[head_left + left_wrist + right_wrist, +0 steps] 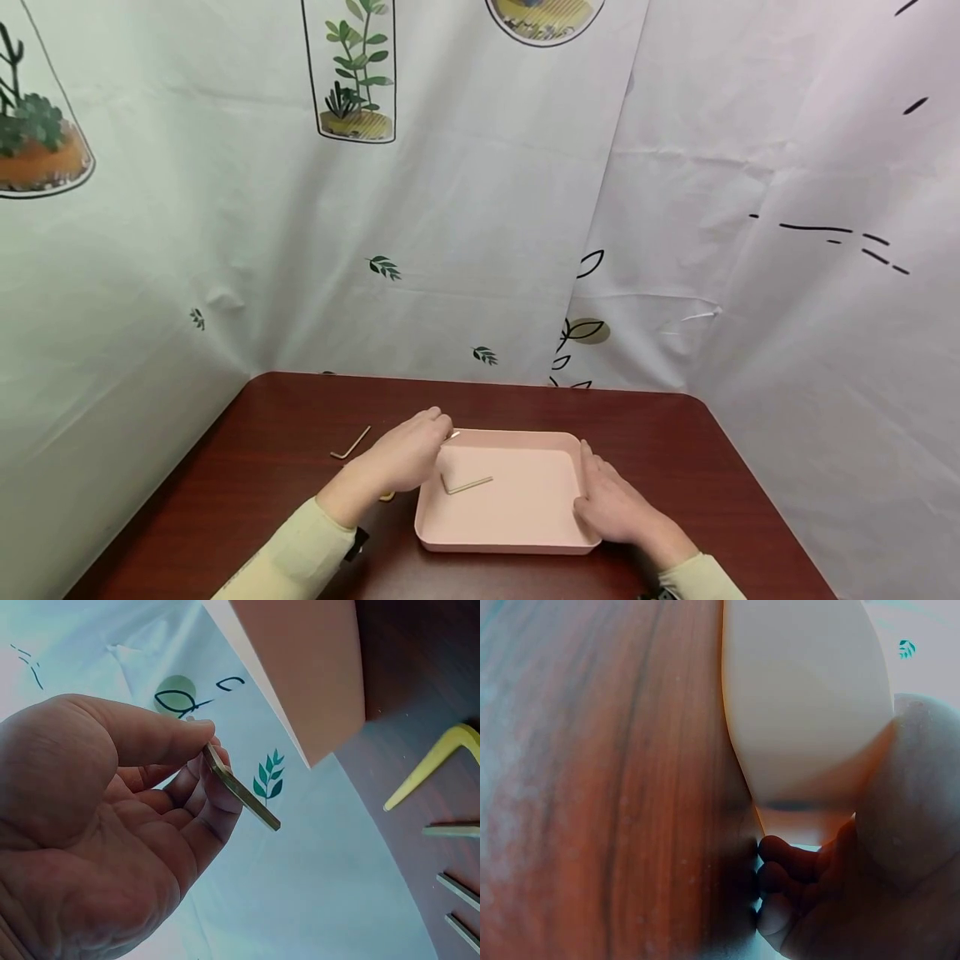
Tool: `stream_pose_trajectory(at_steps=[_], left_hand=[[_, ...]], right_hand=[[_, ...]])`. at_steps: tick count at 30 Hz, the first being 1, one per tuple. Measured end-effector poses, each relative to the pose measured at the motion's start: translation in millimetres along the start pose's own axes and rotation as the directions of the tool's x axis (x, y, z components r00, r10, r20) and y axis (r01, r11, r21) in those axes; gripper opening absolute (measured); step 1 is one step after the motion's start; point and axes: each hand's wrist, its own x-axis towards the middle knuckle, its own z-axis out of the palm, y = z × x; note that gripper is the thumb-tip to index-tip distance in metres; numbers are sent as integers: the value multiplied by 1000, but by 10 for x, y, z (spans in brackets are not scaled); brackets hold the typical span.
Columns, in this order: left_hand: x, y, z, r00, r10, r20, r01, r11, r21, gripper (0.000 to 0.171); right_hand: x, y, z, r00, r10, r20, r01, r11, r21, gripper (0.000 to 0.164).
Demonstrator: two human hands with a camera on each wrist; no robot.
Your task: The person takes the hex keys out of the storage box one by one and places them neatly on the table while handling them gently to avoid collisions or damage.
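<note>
Above the left edge of a pink tray [517,548], my left hand [405,452] pinches an L-shaped hex key [247,796] between thumb and fingers. Its short arm points outward in the left wrist view, and the fingers hide part of the rest. Inside the tray, near its left side, lies another hex key [471,485]. My right hand [611,502] holds the tray's right side, thumb over the rim and the other fingers along the outer wall. In the right wrist view those fingertips [776,911] sit low beside the tabletop.
On the dark red table [285,492], left of the tray, lies a hex key [351,446]. A yellow bent key [435,761] and several metal key ends [454,830] show in the left wrist view. Printed white cloth [480,217] hangs behind and at both sides.
</note>
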Motion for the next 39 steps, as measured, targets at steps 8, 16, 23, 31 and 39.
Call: stream_pose_trajectory(at_steps=[8, 16, 23, 31, 39], left_hand=[[-42, -125, 6, 1000, 4, -13, -3, 1000, 11, 11], [-74, -256, 9, 1000, -23, -15, 23, 999, 26, 8], [-52, -375, -4, 999, -40, -29, 40, 999, 13, 14], [-67, -522, -11, 996, -69, -49, 70, 997, 13, 13], [-97, -659, -18, 993, -109, -44, 109, 994, 1, 14]], right_hand=[[-14, -6, 7, 1000, 2, 1, -2, 1000, 10, 90], [-32, -6, 12, 1000, 7, -2, -7, 1000, 13, 91], [-34, 3, 9, 1000, -4, -9, 4, 1000, 7, 90], [-15, 11, 8, 1000, -8, -11, 8, 1000, -4, 90], [-2, 9, -10, 1000, -8, -2, 8, 1000, -2, 90]])
